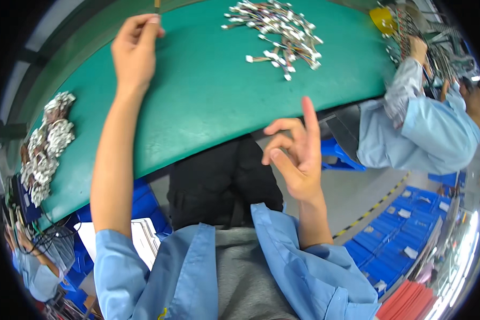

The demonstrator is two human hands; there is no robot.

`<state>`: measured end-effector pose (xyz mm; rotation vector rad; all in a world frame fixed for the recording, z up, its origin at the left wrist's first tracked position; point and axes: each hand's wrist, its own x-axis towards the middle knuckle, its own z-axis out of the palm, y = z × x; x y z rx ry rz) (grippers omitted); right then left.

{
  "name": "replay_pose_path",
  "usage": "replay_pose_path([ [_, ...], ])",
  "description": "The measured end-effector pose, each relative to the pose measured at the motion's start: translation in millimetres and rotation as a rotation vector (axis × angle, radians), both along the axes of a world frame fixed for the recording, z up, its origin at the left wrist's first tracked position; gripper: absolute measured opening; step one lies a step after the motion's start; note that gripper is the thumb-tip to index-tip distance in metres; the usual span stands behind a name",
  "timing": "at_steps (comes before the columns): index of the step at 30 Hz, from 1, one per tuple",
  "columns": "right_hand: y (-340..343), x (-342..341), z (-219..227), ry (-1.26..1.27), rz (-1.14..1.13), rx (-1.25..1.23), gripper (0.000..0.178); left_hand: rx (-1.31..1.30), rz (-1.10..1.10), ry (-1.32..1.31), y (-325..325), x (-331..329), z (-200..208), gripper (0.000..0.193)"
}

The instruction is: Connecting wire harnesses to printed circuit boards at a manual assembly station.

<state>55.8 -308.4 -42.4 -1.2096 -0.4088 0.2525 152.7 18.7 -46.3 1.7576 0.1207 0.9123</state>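
Observation:
My left hand [136,50] is raised over the far left part of the green table [208,96], thumb and fingers pinched together. Just above its fingertips a thin brownish strip [157,5] shows at the picture's top edge; whether the pinch holds it is unclear. My right hand [301,154] hovers near the table's front edge with the index finger stretched out, the other fingers loosely bent and nothing in it. Beyond it lies a loose pile of short wire harnesses [282,32] with white connectors and multicoloured wires.
Bundled wire harnesses [48,144] lie at the table's left end. On the right a co-worker in a blue jacket [426,128] handles more wires beside a yellow object [382,21]. Blue bins [394,229] stand on the floor at right. Another person [42,261] is at lower left.

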Motion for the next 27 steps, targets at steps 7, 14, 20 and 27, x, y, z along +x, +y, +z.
replay_pose_path([
  [7, 31.8, 43.9, 21.9, -0.310, 0.029, -0.239, 0.052, -0.698, -0.494, -0.060, 2.3, -1.5, 11.9, 0.014],
  [14, 148.3, 120.9, 37.7, -0.452, -0.041, -0.268, 0.022, -0.807, -0.504, -0.085, 11.3, 4.5, 10.0, 0.014],
  [20, 197.4, 176.5, 40.8, -0.419, 0.194, -0.366, 0.015, -0.759, -0.364, -0.052, 8.3, 1.7, 16.0, 0.014],
  [27, 208.7, 203.9, 6.4, -0.549, 0.166, -0.327, 0.013, -0.827, -0.015, -0.206, -4.9, 5.8, 19.7, 0.014],
])
